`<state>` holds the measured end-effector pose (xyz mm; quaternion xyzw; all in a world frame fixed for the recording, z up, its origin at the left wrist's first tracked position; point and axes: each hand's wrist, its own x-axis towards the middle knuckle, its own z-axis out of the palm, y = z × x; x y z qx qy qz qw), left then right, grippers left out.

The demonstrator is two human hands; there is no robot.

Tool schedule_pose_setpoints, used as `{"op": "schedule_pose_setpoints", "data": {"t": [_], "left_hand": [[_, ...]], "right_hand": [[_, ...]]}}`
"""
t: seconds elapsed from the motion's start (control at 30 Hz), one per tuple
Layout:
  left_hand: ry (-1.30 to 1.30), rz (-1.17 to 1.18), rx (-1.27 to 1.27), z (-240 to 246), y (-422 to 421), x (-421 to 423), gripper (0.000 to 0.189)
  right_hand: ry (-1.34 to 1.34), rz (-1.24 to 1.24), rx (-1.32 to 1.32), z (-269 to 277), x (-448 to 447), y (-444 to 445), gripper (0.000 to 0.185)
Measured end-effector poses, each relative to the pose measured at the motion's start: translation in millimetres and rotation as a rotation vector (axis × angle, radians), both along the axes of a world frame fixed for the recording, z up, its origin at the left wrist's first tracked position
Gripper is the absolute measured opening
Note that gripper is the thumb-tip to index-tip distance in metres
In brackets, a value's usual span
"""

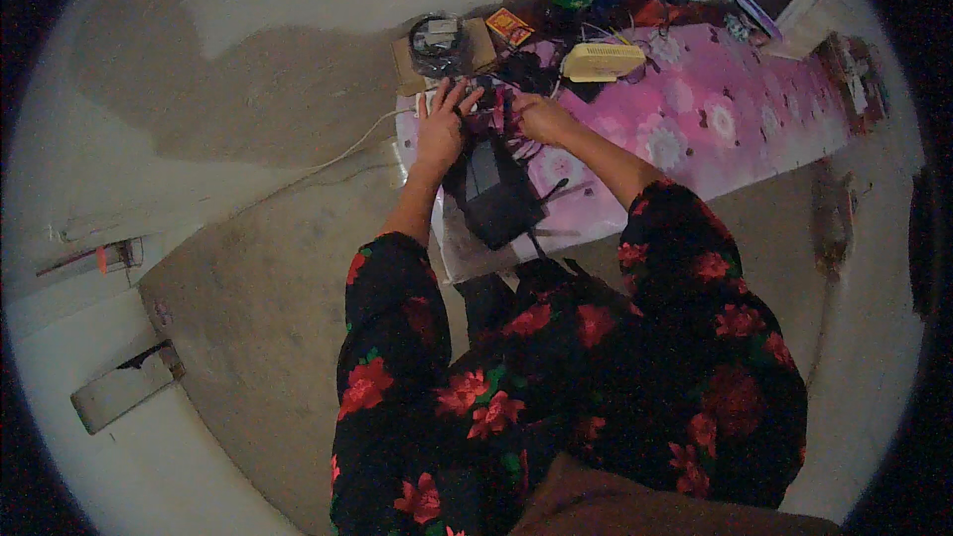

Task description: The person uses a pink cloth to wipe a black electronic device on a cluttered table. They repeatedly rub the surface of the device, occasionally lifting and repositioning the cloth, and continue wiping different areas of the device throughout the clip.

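Observation:
Near the back left corner of a table with a pink flowered cover [670,135], my left hand [442,135] lies with fingers spread over what looks like a white power strip [424,103]. Small dark parts sit by its fingertips, too dim to name. My right hand [543,119] is curled beside a narrow red-pink item [499,103]; whether it grips this is not plain. Pinkish cords [527,148] pass below that hand. Between my forearms lies a black box-shaped device [497,197], apparently a router, with thin black antenna-like rods.
Behind my hands are a coiled dark cable [414,59] in clear wrap, brown cardboard [408,73] and a red-yellow box [509,27]. A yellowish router-like device [603,62] stands to the right. A white cord [357,143] runs left along the wall's foot.

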<state>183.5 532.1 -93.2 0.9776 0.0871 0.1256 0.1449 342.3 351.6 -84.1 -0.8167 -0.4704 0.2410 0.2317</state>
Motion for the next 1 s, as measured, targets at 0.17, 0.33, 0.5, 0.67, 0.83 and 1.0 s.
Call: {"op": "schedule_pose_setpoints", "data": {"t": [0.17,0.33,0.5,0.67,0.83,1.0], "left_hand": [[-0.074,-0.007,-0.037,-3.0,2.1,-2.7,0.060],[0.003,0.008,-0.017,0.8,-3.7,4.9,0.065],[-0.016,0.013,-0.029,-8.7,4.8,-0.2,0.067],[-0.073,-0.021,-0.094,2.3,-1.3,7.1,0.059],[-0.267,0.053,-0.265,3.4,5.3,-0.9,0.052],[-0.518,0.278,-0.361,-13.0,-3.7,-57.6,0.048]], "right_hand": [[-0.078,-0.125,0.089,8.8,3.7,24.7,0.028],[0.019,0.025,-0.035,-3.4,-1.4,-3.6,0.030],[-0.014,-0.387,0.312,39.0,-25.6,-87.4,0.036],[0.253,-1.000,0.378,-20.5,10.1,-207.0,0.038],[-0.279,-0.571,0.304,-59.8,-13.6,-173.1,0.032],[-0.313,-0.255,0.221,-30.6,-82.9,-196.9,0.030]]}}
